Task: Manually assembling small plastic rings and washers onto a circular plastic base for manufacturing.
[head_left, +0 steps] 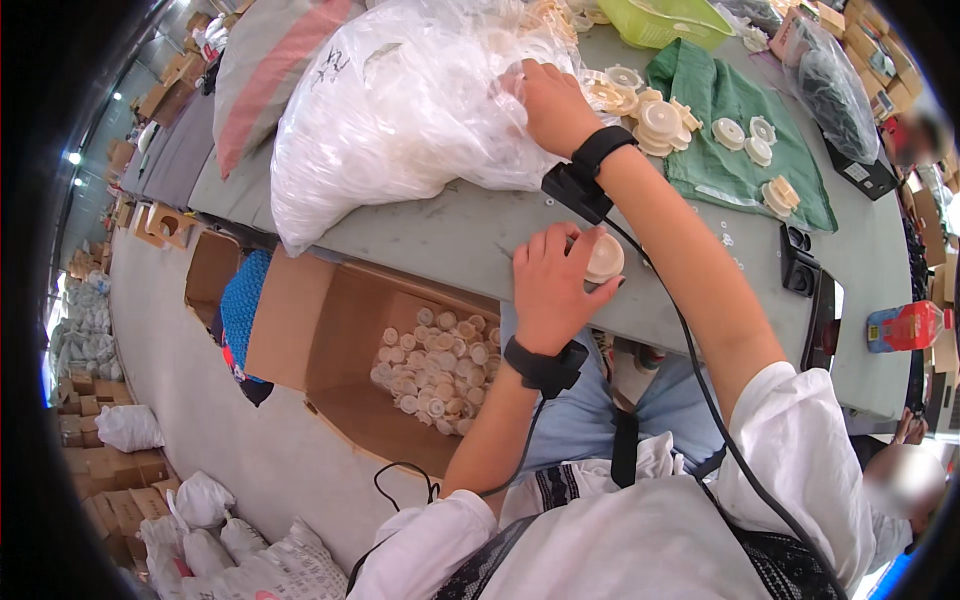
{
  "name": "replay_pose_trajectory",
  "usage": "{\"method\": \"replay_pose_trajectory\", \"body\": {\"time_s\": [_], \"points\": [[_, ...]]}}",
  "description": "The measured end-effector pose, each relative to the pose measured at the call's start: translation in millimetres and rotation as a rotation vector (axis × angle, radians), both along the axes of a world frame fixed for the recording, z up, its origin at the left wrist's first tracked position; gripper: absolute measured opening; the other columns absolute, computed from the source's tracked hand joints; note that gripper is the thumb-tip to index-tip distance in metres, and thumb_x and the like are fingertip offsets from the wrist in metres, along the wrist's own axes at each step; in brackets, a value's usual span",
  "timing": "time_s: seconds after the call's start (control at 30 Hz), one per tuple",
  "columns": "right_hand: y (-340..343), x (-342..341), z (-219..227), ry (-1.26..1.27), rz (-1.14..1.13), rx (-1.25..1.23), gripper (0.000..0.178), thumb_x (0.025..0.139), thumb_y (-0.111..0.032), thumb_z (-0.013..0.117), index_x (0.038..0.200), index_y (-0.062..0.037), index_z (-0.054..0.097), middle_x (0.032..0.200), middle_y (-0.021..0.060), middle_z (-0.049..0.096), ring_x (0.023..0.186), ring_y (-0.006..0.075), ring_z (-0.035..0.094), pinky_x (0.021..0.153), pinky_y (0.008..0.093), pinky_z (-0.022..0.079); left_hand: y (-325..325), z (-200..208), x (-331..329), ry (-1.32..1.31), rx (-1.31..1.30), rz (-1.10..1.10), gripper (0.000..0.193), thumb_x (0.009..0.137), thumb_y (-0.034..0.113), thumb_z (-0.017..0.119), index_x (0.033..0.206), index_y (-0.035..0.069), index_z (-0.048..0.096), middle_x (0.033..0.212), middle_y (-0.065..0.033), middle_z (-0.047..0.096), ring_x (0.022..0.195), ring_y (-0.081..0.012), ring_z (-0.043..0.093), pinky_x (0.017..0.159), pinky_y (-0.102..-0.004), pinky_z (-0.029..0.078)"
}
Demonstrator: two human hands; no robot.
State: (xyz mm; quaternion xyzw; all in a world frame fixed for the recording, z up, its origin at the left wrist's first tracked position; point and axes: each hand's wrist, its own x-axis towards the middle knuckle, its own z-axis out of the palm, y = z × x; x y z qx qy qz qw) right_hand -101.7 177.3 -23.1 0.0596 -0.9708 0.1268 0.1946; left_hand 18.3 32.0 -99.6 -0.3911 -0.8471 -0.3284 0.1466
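At the table's near edge, my left hand (552, 285) is closed around the side of a round cream plastic cap (606, 258), thumb and fingers on its rim. Farther forward, my right hand (556, 105) reaches across to a large translucent plastic bag (400, 120). Its fingers curl into the bag's loose film, and the fingertips are partly hidden there. Just right of that hand, a pile of similar cream caps (660, 122) lies beside the bag and partly on a green cloth (715, 170). More caps (757, 140) are scattered on the cloth.
Below the table edge, an open cardboard box (335, 340) holds many cream caps. A lime-green basket (665, 22) stands at the back. To the right are a black case (798, 262), a phone-like dark object (823, 320) and a red bottle (905, 327). A black cable runs along my right arm.
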Motion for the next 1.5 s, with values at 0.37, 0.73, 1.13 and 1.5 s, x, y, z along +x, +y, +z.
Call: {"method": "replay_pose_trajectory", "body": {"time_s": [0.37, 0.73, 1.13, 1.5], "points": [[7.0, -6.0, -10.4, -0.100, -0.153, 0.378, 0.022, 0.082, -0.017, 0.057, 0.099, -0.0121, 0.069, 0.105, 0.0070, 0.060, 0.106, 0.0251, 0.055, 0.090, 0.0421, 0.041, 0.9, -0.8, 1.2, -0.004, 0.024, -0.008, 0.058, 0.065, 0.030, 0.079, 0.118, 0.017, 0.060, 0.106, -0.0044, 0.054, 0.099, -0.0242, 0.052, 0.084, -0.0395, 0.037], [70.5, -11.4, 11.0, -0.199, 0.014, -0.505, 0.041, 0.089, -0.037, 0.060, 0.112, -0.0038, 0.060, 0.108, 0.0103, 0.061, 0.098, 0.0230, 0.059, 0.088, 0.0349, 0.047, 3.5, 0.5, 1.8, -0.004, 0.014, -0.008, 0.056, 0.066, 0.030, 0.079, 0.117, 0.017, 0.060, 0.106, -0.0042, 0.053, 0.100, -0.0243, 0.052, 0.086, -0.0402, 0.037], [104.9, 51.0, 10.8, 0.043, 0.070, -1.661, 0.032, 0.091, -0.020, 0.058, 0.114, 0.0026, 0.054, 0.107, 0.0112, 0.063, 0.105, 0.0216, 0.059, 0.094, 0.0387, 0.047, 2.4, 0.1, 1.3, -0.074, -0.017, -0.024, 0.056, 0.068, 0.031, 0.078, 0.119, 0.016, 0.060, 0.105, -0.0053, 0.054, 0.099, -0.0250, 0.053, 0.085, -0.0405, 0.038], [137.8, 180.3, -47.6, -0.025, -0.061, -0.043, 0.037, 0.076, -0.021, 0.074, 0.106, -0.0027, 0.061, 0.116, 0.0140, 0.061, 0.105, 0.0337, 0.057, 0.094, 0.0409, 0.044, 0.5, 3.9, 0.2, -0.053, -0.040, -0.025, 0.056, 0.069, 0.030, 0.078, 0.120, 0.015, 0.060, 0.106, -0.0048, 0.052, 0.099, -0.0240, 0.053, 0.085, -0.0400, 0.038]]}}
